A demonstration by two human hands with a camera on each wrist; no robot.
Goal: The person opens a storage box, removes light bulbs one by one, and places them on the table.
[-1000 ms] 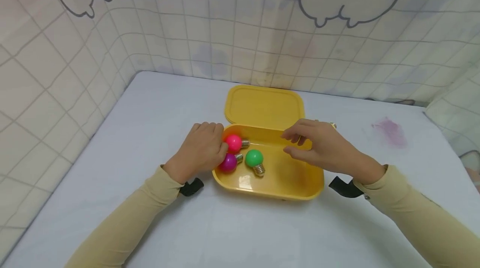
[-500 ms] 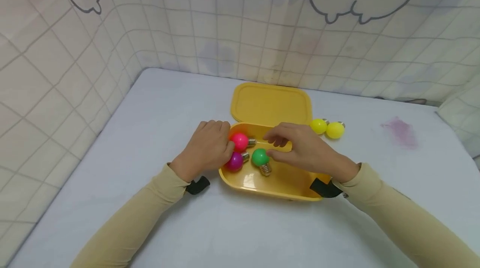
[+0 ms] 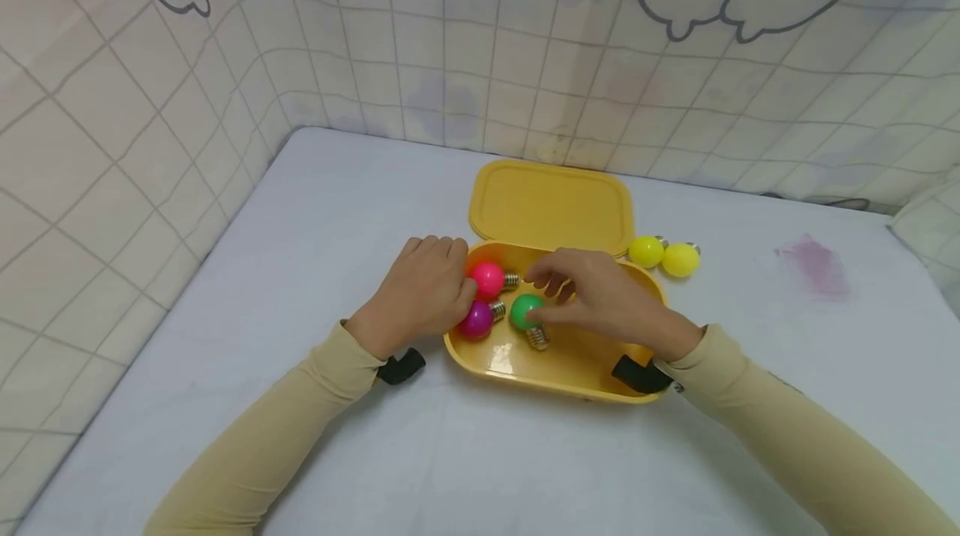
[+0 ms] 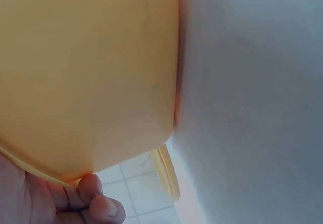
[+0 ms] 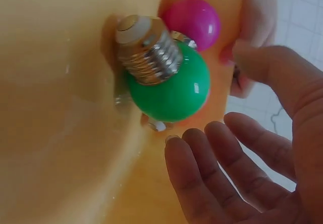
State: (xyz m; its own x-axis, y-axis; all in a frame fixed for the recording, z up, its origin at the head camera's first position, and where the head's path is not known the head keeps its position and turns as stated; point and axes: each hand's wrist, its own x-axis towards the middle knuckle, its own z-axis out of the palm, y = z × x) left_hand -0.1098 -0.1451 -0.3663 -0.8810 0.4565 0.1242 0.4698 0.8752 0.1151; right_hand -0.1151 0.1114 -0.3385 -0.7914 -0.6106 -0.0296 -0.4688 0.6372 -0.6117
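Observation:
A yellow plastic box (image 3: 570,363) stands on the table before me. My left hand (image 3: 420,290) grips its left rim; in the left wrist view the fingers (image 4: 75,199) curl over the edge. Inside lie a pink light bulb (image 3: 487,278), a purple light bulb (image 3: 477,321) and a green light bulb (image 3: 525,311), all with metal screw bases. My right hand (image 3: 600,294) is over the box, thumb and fingers spread at the green bulb. The right wrist view shows a gap between the fingers and the green bulb (image 5: 174,95).
The flat yellow lid (image 3: 555,202) lies behind the box. Two yellow light bulbs (image 3: 681,260) rest on the white table (image 3: 480,469) right of the lid. A grid-patterned cloth (image 3: 517,44) hangs behind and at the left.
My right hand has moved left, from the box's right side to the green bulb, and the yellow bulbs have come into view. My left hand stays on the rim. The head view has shifted slightly.

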